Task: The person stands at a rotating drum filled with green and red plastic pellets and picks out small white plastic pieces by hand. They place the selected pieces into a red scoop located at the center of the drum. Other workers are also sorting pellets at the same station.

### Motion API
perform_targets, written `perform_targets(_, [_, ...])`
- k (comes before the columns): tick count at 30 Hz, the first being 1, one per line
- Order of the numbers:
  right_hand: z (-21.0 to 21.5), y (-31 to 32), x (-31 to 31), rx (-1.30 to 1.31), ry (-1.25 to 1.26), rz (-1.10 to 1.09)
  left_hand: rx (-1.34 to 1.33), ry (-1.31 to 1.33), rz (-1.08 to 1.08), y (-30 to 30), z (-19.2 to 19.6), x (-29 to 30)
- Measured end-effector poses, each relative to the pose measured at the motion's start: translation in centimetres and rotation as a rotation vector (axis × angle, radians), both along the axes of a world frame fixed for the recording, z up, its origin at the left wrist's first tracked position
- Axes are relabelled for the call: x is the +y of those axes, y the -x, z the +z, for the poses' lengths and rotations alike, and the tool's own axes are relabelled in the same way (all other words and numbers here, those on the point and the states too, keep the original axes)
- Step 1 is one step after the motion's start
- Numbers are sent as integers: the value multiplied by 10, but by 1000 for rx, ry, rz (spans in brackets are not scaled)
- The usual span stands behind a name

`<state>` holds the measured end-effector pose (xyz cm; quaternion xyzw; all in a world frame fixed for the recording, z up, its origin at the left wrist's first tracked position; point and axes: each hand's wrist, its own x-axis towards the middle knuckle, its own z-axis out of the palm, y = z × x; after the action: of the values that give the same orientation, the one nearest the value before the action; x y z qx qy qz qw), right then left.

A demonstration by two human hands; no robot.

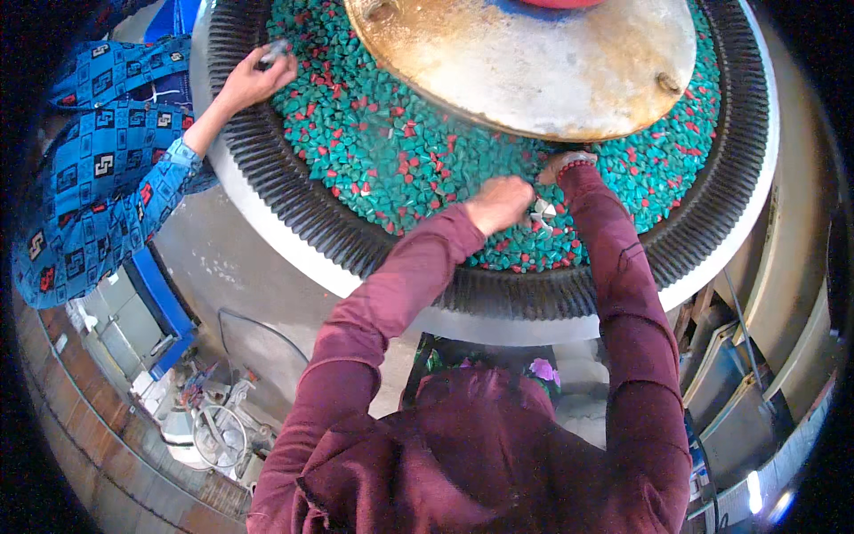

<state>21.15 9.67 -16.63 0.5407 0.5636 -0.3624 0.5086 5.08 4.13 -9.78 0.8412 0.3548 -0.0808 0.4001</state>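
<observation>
Green and red tumbling media chips (382, 151) fill a large round vibratory tub. Over the near part of them, my left hand (503, 203) is curled closed, its fingers turned to the right. Right beside those fingers is a small shiny silver metal piece (543, 211); whether they grip it or it only lies on the chips, I cannot tell. My right hand (567, 165) reaches to the chips just below the edge of the pale, stained metal dome (534, 80). Its fingers are mostly hidden, and a red bead bracelet circles the wrist.
The tub's black ribbed wall (338, 240) and pale outer rim (302, 258) curve in front of me. At left, a co-worker's hand (258, 78) holds a small grey metal piece over the chips. Boards (738, 356) lean at right; a white fan (218, 436) stands lower left.
</observation>
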Motion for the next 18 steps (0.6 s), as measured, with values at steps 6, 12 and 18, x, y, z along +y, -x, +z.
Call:
perform_targets(6, [18,-38,-24,5,219,-32,40,44,-85,-30,3,-47])
perform_targets(12, [64,-64,-70,462,283,30,-227,227,288,26,24,-70])
perform_targets(18, [109,-82,-75,923,397,-510,-399,345,609,44,68,-74])
